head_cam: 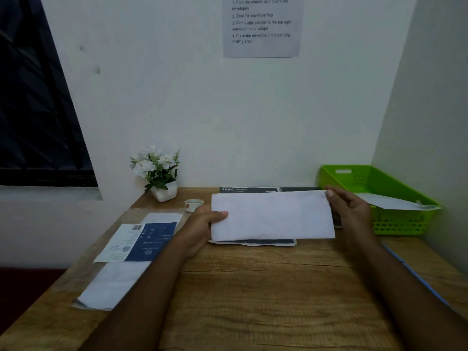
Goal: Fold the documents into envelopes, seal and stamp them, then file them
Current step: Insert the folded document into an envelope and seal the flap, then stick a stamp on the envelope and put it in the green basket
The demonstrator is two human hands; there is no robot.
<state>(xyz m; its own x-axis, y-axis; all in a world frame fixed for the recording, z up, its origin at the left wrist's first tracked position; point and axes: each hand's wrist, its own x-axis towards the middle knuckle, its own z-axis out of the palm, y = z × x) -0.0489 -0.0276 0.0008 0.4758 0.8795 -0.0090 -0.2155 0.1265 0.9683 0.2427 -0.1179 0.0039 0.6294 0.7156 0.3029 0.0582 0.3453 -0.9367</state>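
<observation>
Far left on the wooden desk [266, 300] I count one blue-and-white printed sheet [141, 241] lying across a long plain white sheet [111, 285], and whether that is one piece or several I cannot tell; behind them stands one pot of white flowers [158, 171], and just right of it one tape roll [193, 204], close behind the left hand [202, 224]. That hand grips the left short edge of the white envelope [272, 215], thumb across the front, fingers hidden behind it; the envelope is raised over the middle of the desk with its long axis running left to right, face towards me, showing no flap or stamp that I can see. Under it lies at least one dark printed document [253, 241], whose edges show above and below the envelope. The right hand [352, 209] holds the opposite short edge, fingertips pinching near the top right corner. Just beyond that hand, against the right wall, sits one green basket [405, 224] with one envelope [395, 202] already lying in it. One instruction sheet [260, 29] hangs on the wall above. As I judge it, filing means carrying the envelope rightward along its own length, and the right hand is the nearer to the basket; if sealing comes first, the tape lies on the left hand's side.
</observation>
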